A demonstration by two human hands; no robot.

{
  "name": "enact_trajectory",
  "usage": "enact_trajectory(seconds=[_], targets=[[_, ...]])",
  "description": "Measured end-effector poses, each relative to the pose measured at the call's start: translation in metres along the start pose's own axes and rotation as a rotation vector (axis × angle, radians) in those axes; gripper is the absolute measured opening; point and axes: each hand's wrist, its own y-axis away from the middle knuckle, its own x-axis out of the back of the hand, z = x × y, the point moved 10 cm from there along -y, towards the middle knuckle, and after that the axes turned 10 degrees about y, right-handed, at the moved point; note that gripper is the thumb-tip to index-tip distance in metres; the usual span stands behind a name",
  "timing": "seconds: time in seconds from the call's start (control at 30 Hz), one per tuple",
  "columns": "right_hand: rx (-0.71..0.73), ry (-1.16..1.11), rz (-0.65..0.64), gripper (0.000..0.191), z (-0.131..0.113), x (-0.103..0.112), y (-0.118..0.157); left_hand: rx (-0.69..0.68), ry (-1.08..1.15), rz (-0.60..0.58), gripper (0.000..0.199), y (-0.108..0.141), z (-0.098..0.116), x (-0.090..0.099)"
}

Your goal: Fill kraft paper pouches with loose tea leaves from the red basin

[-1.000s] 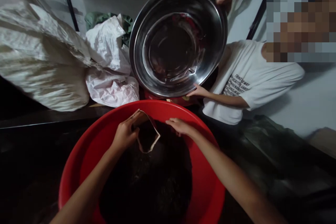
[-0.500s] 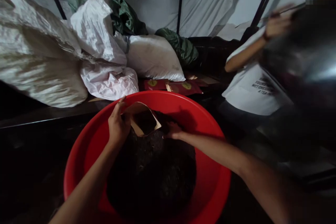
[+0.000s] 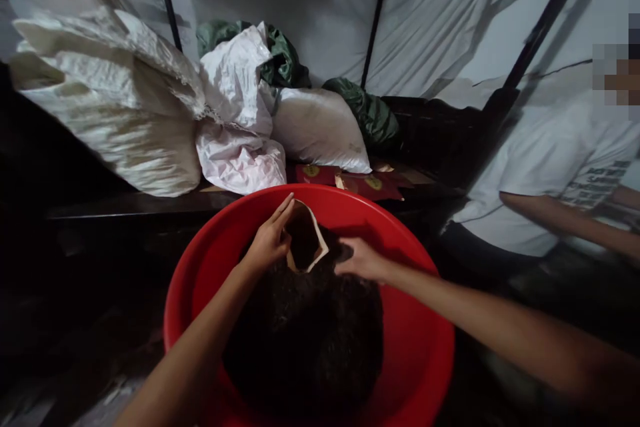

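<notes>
A wide red tub (image 3: 183, 300) holds a heap of dark, loose, leafy material (image 3: 305, 333). At the heap's far side stands a brown paper bag (image 3: 324, 250) with its mouth open. My left hand (image 3: 270, 237) grips the bag's left side, its fingers extended along the outside near the rim. To the right of the bag, my right hand (image 3: 363, 260) hovers just over the heap with thumb and fingers apart. No held item shows in it, and the bag's lower part is hidden in the heap.
Behind the tub, a dark ledge (image 3: 130, 205) carries white woven sacks (image 3: 150, 127), a full white sack (image 3: 320, 127), green bundles (image 3: 367, 110) and flat red packets (image 3: 367, 185). A person in a white shirt (image 3: 530, 173) stands at the right.
The view has shifted, so the tub sits farther right. My right hand has lifted from the dark heap. The bag's mouth has turned somewhat. The other person's arm has come down.
</notes>
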Motion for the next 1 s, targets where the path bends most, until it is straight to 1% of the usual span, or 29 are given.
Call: enact_trajectory(seconds=[0.07,0.13,0.17,0.2,0.27,0.33,0.4,0.47,0.57,0.63,0.67,0.73,0.77,0.8,0.83,0.9,0.93,0.97,1.0], targets=[[-0.061,-0.17,0.065,0.034,-0.021,0.035,0.009,-0.029,0.032,-0.005,0.101,-0.001,0.001,-0.002],[-0.084,-0.273,0.12,0.031,-0.049,0.064,0.015,-0.038,0.047,-0.002,0.103,-0.001,0.002,-0.003],[-0.087,-0.311,0.132,0.031,-0.064,0.072,0.016,-0.036,0.051,-0.002,0.103,-0.002,0.002,-0.004],[-0.089,-0.342,0.133,0.031,-0.078,0.076,0.015,-0.031,0.052,-0.003,0.102,-0.002,0.002,-0.005],[-0.075,-0.376,0.125,0.031,-0.103,0.071,0.007,-0.024,0.056,0.004,0.1,-0.003,0.003,-0.006],[-0.036,-0.374,0.124,0.027,-0.122,0.055,-0.005,-0.032,0.065,0.022,0.098,-0.002,0.006,-0.006],[0.044,-0.298,0.161,0.025,-0.133,0.036,-0.019,-0.048,0.077,0.039,0.096,-0.001,0.007,-0.004],[0.16,-0.103,0.23,0.03,-0.141,0.022,-0.03,-0.052,0.084,0.051,0.092,0.0,0.004,-0.002],[0.342,0.26,0.352,0.05,-0.149,0.01,-0.032,-0.03,0.082,0.056,0.086,0.001,-0.006,0.001],[0.429,0.375,0.356,0.058,-0.148,0.005,-0.029,0.001,0.076,0.063,0.087,0.002,-0.012,0.003],[0.454,0.383,0.338,0.055,-0.145,0.004,-0.027,0.017,0.073,0.068,0.088,0.002,-0.015,0.003],[0.466,0.352,0.32,0.036,-0.137,0.008,-0.023,0.043,0.063,0.081,0.088,0.001,-0.016,0.003],[0.45,0.321,0.342,0.026,-0.131,0.015,-0.02,0.052,0.056,0.087,0.087,0.001,-0.016,0.003],[0.424,0.286,0.384,0.018,-0.123,0.025,-0.017,0.06,0.048,0.092,0.085,0.0,-0.015,0.002],[0.386,0.252,0.438,0.016,-0.114,0.037,-0.015,0.07,0.04,0.095,0.082,0.0,-0.014,0.001],[0.274,0.225,0.539,0.022,-0.088,0.06,-0.016,0.091,0.027,0.112,0.077,-0.001,-0.015,0.002],[0.194,0.267,0.548,0.029,-0.072,0.067,-0.02,0.101,0.02,0.125,0.073,-0.001,-0.015,0.003],[0.102,0.347,0.516,0.036,-0.053,0.07,-0.028,0.108,0.014,0.138,0.069,0.0,-0.016,0.005],[0.006,0.444,0.453,0.042,-0.032,0.07,-0.036,0.11,0.007,0.15,0.065,0.0,-0.017,0.007]])
